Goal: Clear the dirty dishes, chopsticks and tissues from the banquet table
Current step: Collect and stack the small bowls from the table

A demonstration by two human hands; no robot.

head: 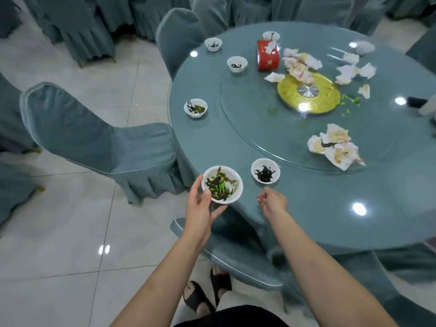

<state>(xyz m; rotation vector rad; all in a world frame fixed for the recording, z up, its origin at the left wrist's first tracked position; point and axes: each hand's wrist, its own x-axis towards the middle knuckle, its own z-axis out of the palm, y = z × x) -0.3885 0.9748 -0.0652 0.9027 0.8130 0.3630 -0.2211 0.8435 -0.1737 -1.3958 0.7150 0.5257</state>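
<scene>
The left hand holds a dirty bowl at the near table edge, thumb over the rim and fingers curled beneath. The right hand, fingers loosely curled and holding nothing, hovers just below a second dirty bowl. Bowl collection is under way; the next move probably requires gripping that bowl and stacking it, while the soiled tissues on the glass turntable await removal.

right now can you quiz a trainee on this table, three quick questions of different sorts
1. True or false: the left hand holds a bowl.
2. How many white bowls are in view? A) four B) six C) eight
3. Fill in: the tissue box is ____ in colour.

Key:
1. True; the right hand holds nothing.
2. B.
3. Red.
</scene>
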